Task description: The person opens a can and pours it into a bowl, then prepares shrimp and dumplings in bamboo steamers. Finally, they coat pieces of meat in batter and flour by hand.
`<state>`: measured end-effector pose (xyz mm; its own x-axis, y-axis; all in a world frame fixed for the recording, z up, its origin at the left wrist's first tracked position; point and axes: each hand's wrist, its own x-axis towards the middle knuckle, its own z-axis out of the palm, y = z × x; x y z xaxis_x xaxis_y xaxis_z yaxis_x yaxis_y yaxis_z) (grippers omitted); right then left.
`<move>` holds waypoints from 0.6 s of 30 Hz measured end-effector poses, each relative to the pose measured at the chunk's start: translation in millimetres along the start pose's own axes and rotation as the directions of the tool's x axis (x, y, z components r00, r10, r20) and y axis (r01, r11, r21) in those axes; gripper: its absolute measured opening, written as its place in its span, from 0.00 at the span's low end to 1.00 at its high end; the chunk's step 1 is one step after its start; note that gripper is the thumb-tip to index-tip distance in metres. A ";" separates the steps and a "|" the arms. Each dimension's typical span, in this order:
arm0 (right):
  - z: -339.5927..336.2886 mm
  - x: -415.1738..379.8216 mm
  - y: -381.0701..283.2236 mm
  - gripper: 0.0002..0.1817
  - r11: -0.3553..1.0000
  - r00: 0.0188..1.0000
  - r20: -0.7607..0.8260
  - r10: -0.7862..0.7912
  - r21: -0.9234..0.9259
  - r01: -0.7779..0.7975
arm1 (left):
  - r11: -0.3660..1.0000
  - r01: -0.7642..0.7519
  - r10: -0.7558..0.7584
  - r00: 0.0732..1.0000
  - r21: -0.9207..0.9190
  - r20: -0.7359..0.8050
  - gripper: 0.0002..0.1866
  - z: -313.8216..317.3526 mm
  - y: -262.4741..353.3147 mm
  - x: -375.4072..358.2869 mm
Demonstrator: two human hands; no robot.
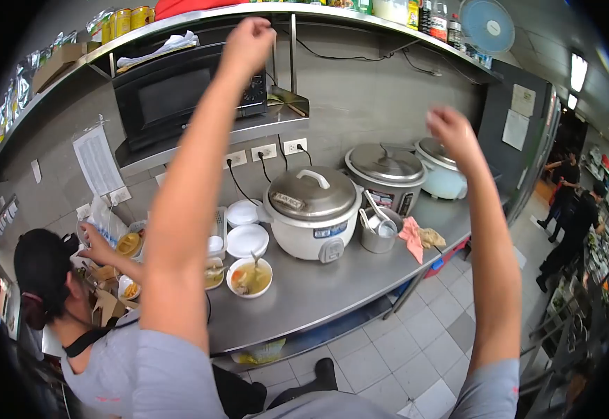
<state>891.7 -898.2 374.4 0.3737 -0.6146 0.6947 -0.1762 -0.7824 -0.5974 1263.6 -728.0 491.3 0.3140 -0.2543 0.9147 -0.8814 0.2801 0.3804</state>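
Both my arms are raised over a steel counter. My left hand [248, 43] is up in front of the shelf edge, above and right of a black microwave [172, 94], its fingers curled together; anything inside them is too small to make out. On the right, my right hand [452, 133] hangs in front of the lidded cookers, blurred, with fingers bent; what it holds, if anything, is unclear. Below, between my arms, stand a white rice cooker [311, 216] with a metal lid, a bowl of soup [249, 278] with a spoon, and white plates [247, 241].
A co-worker in a black cap [42, 269] stands close at the left, one hand over food containers. A metal pot [378, 234] with ladles, a pink cloth [411, 239] and a grey cooker [388, 171] line the counter. More people stand far right.
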 end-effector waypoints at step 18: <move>202.0 495.5 -121.2 0.37 0.939 0.932 -0.116 -0.343 -0.071 0.337 | 0.644 -0.396 0.095 0.890 0.654 0.445 0.27 42.7 -85.5 197.1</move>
<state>1282.2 -1087.6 710.1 0.3028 -0.3158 0.8992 -0.1041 -0.9488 -0.2981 1385.8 -841.6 633.2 0.0385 -0.6118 0.7900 -0.9231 -0.3245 -0.2063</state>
